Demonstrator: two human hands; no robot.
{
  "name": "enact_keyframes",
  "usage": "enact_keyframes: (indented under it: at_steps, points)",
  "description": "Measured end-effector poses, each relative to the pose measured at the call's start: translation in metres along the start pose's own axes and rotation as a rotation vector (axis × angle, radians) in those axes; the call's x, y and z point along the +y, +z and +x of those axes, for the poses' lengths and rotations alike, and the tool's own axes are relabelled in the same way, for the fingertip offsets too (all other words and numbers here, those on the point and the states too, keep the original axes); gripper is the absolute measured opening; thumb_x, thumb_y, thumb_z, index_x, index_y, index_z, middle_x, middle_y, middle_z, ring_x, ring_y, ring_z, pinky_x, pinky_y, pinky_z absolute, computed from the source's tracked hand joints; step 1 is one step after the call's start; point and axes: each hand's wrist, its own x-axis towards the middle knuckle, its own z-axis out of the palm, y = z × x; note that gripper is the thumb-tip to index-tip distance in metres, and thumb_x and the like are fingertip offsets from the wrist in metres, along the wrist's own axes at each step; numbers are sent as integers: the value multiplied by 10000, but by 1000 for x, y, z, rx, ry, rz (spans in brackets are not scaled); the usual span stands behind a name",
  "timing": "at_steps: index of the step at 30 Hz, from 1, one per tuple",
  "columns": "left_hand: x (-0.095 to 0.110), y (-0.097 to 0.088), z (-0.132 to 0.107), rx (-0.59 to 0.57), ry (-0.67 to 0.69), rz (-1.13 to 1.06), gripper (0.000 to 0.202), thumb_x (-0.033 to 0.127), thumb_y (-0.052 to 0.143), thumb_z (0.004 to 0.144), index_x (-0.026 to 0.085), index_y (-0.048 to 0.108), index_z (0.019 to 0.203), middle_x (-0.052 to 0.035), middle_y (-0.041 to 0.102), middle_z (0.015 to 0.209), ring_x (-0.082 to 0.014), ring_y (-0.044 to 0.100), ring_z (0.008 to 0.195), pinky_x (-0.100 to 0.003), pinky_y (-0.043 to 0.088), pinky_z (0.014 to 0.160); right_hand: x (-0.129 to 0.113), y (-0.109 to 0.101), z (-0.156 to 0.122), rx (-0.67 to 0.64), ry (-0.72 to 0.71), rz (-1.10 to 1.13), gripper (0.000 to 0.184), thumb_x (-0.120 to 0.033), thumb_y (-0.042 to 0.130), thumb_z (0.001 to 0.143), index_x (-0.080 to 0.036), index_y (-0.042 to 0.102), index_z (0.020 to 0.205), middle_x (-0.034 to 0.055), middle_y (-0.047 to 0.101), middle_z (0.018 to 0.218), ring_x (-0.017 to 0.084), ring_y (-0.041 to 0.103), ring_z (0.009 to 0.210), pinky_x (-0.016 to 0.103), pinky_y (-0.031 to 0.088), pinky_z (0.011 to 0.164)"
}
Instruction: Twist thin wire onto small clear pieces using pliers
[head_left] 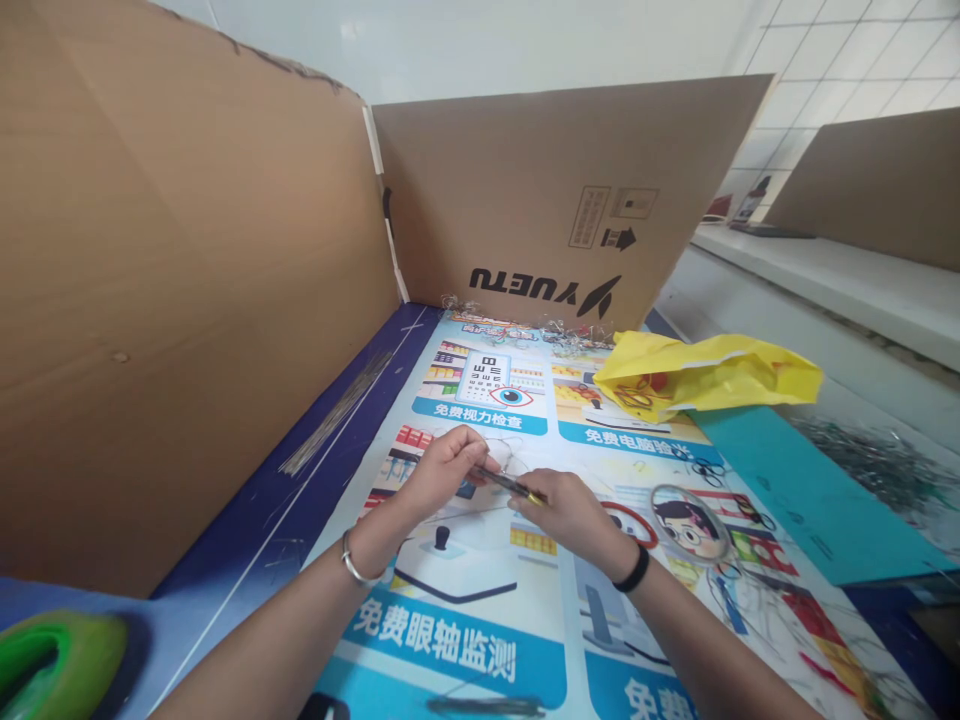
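My left hand and my right hand meet over a printed poster that covers the table. Both are pinched on a thin dark rod-like tool with a yellowish tip, held slanting between them. Fine wire loops show just beyond my left fingers, close to the tool. A silver bangle sits on my left wrist and a black band on my right wrist.
Cardboard walls stand at the left and back. A bundle of thin wires lies along the left. A yellow plastic bag lies back right, a tape roll right of my hands, a green object at bottom left, a wire pile far right.
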Motion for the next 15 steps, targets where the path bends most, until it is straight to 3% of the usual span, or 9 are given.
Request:
enact_keyframes:
  at_steps: [4, 9, 15]
  points:
    - [-2, -2, 3, 84, -96, -101, 312, 408, 564, 764, 142, 585, 926, -104, 695, 845, -179, 656, 719, -286, 512, 647, 5, 10, 2, 208, -31, -191, 147, -314, 497, 825, -207, 596, 842, 23, 576, 809, 147, 514, 764, 247, 344, 655]
    - [-5, -1, 4, 168, -180, -259, 245, 372, 591, 752, 149, 552, 847, -116, 692, 863, -202, 665, 745, -301, 502, 662, 1, 14, -2, 481, -181, -495, 170, -285, 487, 846, -178, 600, 913, 60, 548, 803, 185, 448, 783, 319, 302, 700]
    - [-4, 13, -4, 158, -187, -372, 175, 315, 581, 766, 173, 481, 758, -110, 679, 943, -221, 657, 841, -294, 474, 685, -5, 11, -6, 521, -330, -736, 173, -191, 474, 855, -187, 574, 996, 44, 541, 813, 172, 419, 756, 343, 272, 690]
